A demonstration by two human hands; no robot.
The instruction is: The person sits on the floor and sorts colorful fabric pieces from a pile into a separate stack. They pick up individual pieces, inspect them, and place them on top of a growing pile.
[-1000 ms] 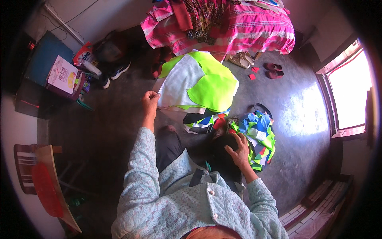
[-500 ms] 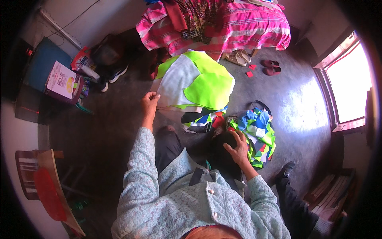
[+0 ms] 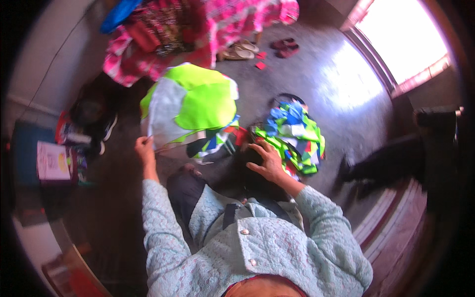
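Note:
A broad pile of cut fabric pieces, neon green and white (image 3: pixel 207 106), lies in front of me, raised above the floor. At its near left edge my left hand (image 3: pixel 145 147) pinches the rim of a white fabric piece between thumb and fingertips. To the right, my right hand (image 3: pixel 269 163) hovers with fingers spread and nothing in it. It is near a heap of fabric scraps (image 3: pixel 297 129) in green, blue, white and red, which it partly overlaps in view. More coloured scraps (image 3: pixel 216 141) show under the near side of the pile.
Behind stands a bed with a pink checked cover (image 3: pixel 237 22). Shoes (image 3: pixel 238 51) and small red scraps (image 3: pixel 261 65) lie on the floor. At right are another person's dark-clothed leg (image 3: pixel 386 158) and a slatted bench (image 3: pixel 386 213). A box (image 3: pixel 53 161) sits at left.
The whole view has swung, so the pile, scraps and bed appear farther left. My left hand stays at the pile's edge; my right hand remains spread. The other person's leg appears higher.

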